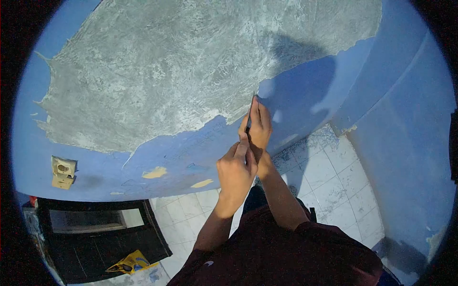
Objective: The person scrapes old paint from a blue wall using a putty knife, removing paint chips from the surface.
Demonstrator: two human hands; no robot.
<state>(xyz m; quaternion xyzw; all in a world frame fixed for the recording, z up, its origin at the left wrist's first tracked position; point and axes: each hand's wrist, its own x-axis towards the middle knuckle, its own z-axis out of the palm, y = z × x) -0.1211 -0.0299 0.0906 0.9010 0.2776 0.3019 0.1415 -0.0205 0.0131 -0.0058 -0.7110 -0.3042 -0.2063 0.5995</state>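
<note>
A thin scraper [248,119], seen nearly edge-on, points up at the wall with its tip at the border between blue paint [298,88] and bare grey plaster [157,71]. My right hand [260,128] is closed round its upper part, close to the blade. Lower down, my left hand [236,167] is closed at the handle's bottom end, its fingers meeting the right hand. Part of the tool is hidden by the fingers. The paint edge is ragged, with thin strips standing out at the left.
A wall socket [63,171] sits low on the left. Below it is a dark piece of furniture [95,252] with a yellow packet [133,263] on it. White floor tiles [329,190] show scattered debris. Another blue wall [405,157] meets this one at the right.
</note>
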